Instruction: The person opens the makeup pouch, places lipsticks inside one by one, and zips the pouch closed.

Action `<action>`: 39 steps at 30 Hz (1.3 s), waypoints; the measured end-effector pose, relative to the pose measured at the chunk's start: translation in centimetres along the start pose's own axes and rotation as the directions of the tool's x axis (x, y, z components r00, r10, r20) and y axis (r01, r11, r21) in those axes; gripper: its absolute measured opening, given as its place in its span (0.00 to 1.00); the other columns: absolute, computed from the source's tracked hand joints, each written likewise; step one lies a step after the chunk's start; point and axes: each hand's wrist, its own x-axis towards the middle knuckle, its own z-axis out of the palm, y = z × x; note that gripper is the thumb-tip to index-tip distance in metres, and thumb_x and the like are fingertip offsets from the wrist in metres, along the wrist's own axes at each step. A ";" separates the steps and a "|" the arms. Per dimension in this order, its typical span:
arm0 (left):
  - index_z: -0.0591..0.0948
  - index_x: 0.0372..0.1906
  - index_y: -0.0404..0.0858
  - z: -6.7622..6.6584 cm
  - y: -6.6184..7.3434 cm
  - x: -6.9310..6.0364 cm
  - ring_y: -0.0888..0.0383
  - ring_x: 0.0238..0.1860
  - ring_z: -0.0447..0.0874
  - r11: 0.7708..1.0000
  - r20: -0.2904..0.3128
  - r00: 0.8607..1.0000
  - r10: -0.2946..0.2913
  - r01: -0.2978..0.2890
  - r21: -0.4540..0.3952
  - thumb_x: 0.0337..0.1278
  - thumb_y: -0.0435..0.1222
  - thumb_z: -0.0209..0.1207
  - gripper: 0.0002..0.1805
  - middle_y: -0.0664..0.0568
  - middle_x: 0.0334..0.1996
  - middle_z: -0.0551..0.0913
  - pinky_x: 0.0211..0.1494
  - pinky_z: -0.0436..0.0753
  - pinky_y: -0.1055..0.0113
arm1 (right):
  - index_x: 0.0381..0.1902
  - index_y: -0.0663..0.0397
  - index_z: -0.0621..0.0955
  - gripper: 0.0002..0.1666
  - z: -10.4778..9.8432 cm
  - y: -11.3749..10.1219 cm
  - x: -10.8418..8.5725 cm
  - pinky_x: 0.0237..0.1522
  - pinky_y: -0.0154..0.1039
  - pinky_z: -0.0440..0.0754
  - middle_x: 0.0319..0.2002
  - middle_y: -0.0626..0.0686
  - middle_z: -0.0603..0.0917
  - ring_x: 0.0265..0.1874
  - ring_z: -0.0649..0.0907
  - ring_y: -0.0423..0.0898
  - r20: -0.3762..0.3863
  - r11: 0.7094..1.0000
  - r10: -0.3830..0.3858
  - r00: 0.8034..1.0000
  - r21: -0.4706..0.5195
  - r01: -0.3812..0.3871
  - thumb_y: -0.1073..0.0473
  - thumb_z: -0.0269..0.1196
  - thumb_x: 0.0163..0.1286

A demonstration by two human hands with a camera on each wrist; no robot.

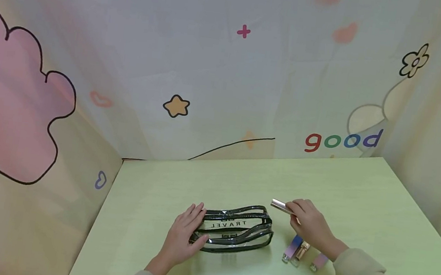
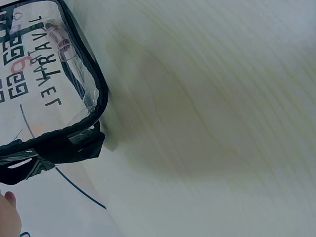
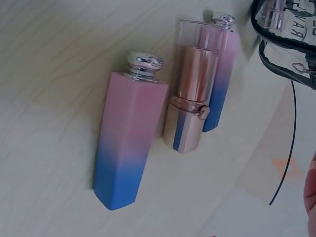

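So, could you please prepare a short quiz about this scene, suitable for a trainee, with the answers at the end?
1. True or false: the left hand touches the clear bag.
2. How many pink-and-blue tubes lie on the table?
3. Which hand holds the slim metallic tube: (a) the left, (b) the right, (c) both?

Key:
1. True; it is at one end of the bag.
2. Two, with a gold tube lying between them.
3. (b); the right hand holds it.
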 end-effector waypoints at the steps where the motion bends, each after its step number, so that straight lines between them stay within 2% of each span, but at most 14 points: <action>1: 0.64 0.63 0.42 0.0 0.0 0.0 0.50 0.65 0.58 1.000 0.000 1.000 -0.001 0.001 -0.001 0.52 0.51 0.51 0.33 0.54 0.66 0.60 0.59 0.65 0.48 | 0.36 0.61 0.78 0.21 -0.1 -0.1 0.2 0.28 0.39 0.76 0.33 0.53 0.78 0.30 0.75 0.46 -0.004 1.000 -0.003 1.000 0.003 0.003 0.53 0.42 0.65; 3: 0.64 0.63 0.42 -0.1 0.0 0.0 0.50 0.66 0.58 1.000 0.000 1.000 -0.002 0.002 -0.010 0.51 0.51 0.51 0.33 0.54 0.66 0.60 0.59 0.65 0.48 | 0.36 0.60 0.78 0.28 -0.4 -0.4 0.6 0.28 0.40 0.76 0.34 0.53 0.78 0.31 0.75 0.46 -0.011 1.000 -0.004 1.000 0.007 0.004 0.48 0.36 0.67; 8: 0.62 0.64 0.44 -0.1 -0.1 0.0 0.51 0.66 0.57 1.000 0.001 1.000 -0.001 0.001 -0.020 0.51 0.50 0.51 0.34 0.55 0.66 0.60 0.59 0.64 0.47 | 0.36 0.59 0.79 0.31 -0.9 -1.1 1.6 0.29 0.40 0.78 0.34 0.53 0.79 0.32 0.75 0.45 -0.014 1.000 -0.005 1.000 0.004 0.005 0.45 0.34 0.67; 11: 0.63 0.64 0.43 -0.2 -0.1 0.1 0.50 0.66 0.58 1.000 -0.003 1.000 0.004 -0.004 -0.020 0.51 0.50 0.51 0.33 0.55 0.65 0.60 0.59 0.65 0.48 | 0.36 0.59 0.79 0.30 -1.3 -1.6 2.2 0.30 0.40 0.78 0.34 0.52 0.79 0.32 0.75 0.45 -0.015 1.000 -0.017 1.000 0.018 0.017 0.46 0.35 0.67; 14: 0.64 0.63 0.42 -0.2 0.0 0.1 0.50 0.66 0.58 1.000 -0.004 1.000 0.002 -0.002 -0.025 0.51 0.50 0.51 0.33 0.54 0.65 0.60 0.59 0.65 0.48 | 0.36 0.60 0.79 0.22 -1.6 -2.1 2.9 0.31 0.40 0.78 0.34 0.52 0.79 0.32 0.76 0.45 -0.021 0.998 -0.038 0.999 0.049 0.039 0.51 0.42 0.66; 17: 0.65 0.63 0.41 -0.2 0.0 0.1 0.50 0.66 0.58 1.000 0.000 1.000 -0.003 0.003 -0.029 0.51 0.50 0.51 0.33 0.54 0.65 0.60 0.59 0.64 0.47 | 0.35 0.60 0.79 0.19 -2.0 -2.8 3.5 0.31 0.39 0.77 0.34 0.52 0.80 0.32 0.76 0.45 -0.025 0.995 -0.059 0.998 0.085 0.061 0.53 0.46 0.64; 21: 0.64 0.63 0.41 -0.1 -0.1 0.1 0.50 0.66 0.57 1.000 0.004 1.000 -0.006 0.006 -0.027 0.51 0.51 0.51 0.33 0.55 0.66 0.60 0.59 0.64 0.47 | 0.35 0.59 0.80 0.22 -2.1 -3.8 4.3 0.32 0.36 0.76 0.33 0.52 0.80 0.32 0.76 0.44 -0.023 0.989 -0.085 0.996 0.118 0.087 0.51 0.43 0.66; 24: 0.63 0.64 0.42 -0.1 -0.1 0.0 0.50 0.66 0.57 1.000 0.008 1.000 -0.004 0.005 -0.020 0.52 0.51 0.50 0.34 0.55 0.66 0.59 0.59 0.64 0.47 | 0.34 0.59 0.80 0.13 -2.0 -4.5 4.7 0.32 0.36 0.76 0.33 0.51 0.80 0.32 0.76 0.44 -0.019 0.983 -0.117 0.993 0.142 0.118 0.57 0.52 0.62; 26: 0.62 0.64 0.43 -0.1 -0.1 0.0 0.50 0.66 0.57 1.000 0.011 1.000 -0.003 0.003 -0.013 0.52 0.51 0.51 0.34 0.55 0.66 0.59 0.59 0.64 0.47 | 0.34 0.58 0.80 0.10 -1.9 -4.9 4.9 0.32 0.35 0.76 0.33 0.51 0.80 0.32 0.76 0.44 -0.009 0.979 -0.135 0.991 0.156 0.134 0.62 0.57 0.54; 31: 0.61 0.65 0.45 -0.1 -0.1 0.0 0.50 0.65 0.57 1.000 0.010 1.000 0.008 -0.008 0.012 0.52 0.51 0.51 0.34 0.53 0.65 0.61 0.59 0.65 0.49 | 0.34 0.57 0.80 0.15 -1.6 -6.0 5.4 0.31 0.34 0.76 0.34 0.50 0.80 0.32 0.76 0.42 0.011 0.971 -0.166 0.986 0.178 0.162 0.67 0.61 0.43; 39: 0.62 0.64 0.43 -0.2 -0.1 0.0 0.50 0.66 0.58 1.000 0.009 1.000 -0.003 0.003 -0.016 0.51 0.51 0.50 0.34 0.54 0.66 0.60 0.60 0.64 0.48 | 0.35 0.57 0.80 0.20 -0.1 -7.3 5.7 0.29 0.33 0.77 0.33 0.49 0.80 0.30 0.76 0.42 0.008 0.956 -0.229 0.973 0.189 0.224 0.69 0.66 0.38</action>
